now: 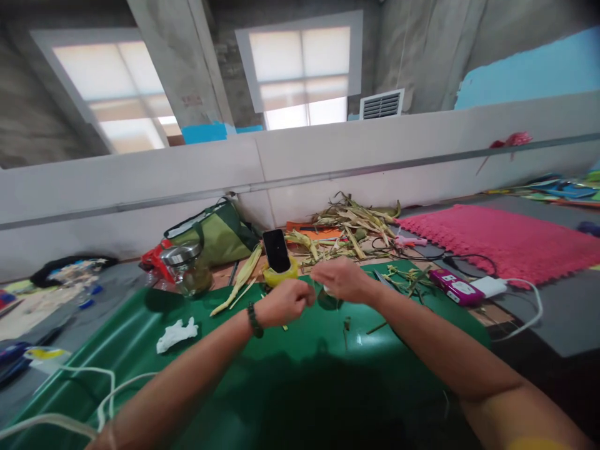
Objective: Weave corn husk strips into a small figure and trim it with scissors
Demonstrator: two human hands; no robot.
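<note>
Side by side over the green mat (pixel 300 387), my two hands meet near the middle of the view. My left hand (pixel 291 300), with a dark bead bracelet at the wrist, is closed; what its fingers hold, if anything, is hidden. My right hand (pixel 345 280) is also closed, its fingertips pinched down, and I cannot make out what is in them. Just under it shows a small dark greenish thing (pixel 329 301), partly covered by the fingers. Behind my left hand a black phone (pixel 276 251) leans upright at a yellow roll (pixel 285 273).
Dry corn husks (pixel 356 222) lie heaped at the back. A glass jar (pixel 187 269) and a green bag (pixel 215 231) stand back left. Crumpled white tissue (pixel 177 334) lies left. A magenta power bank (pixel 457 287), white cable (pixel 537 306) and pink cloth (pixel 497 240) are right.
</note>
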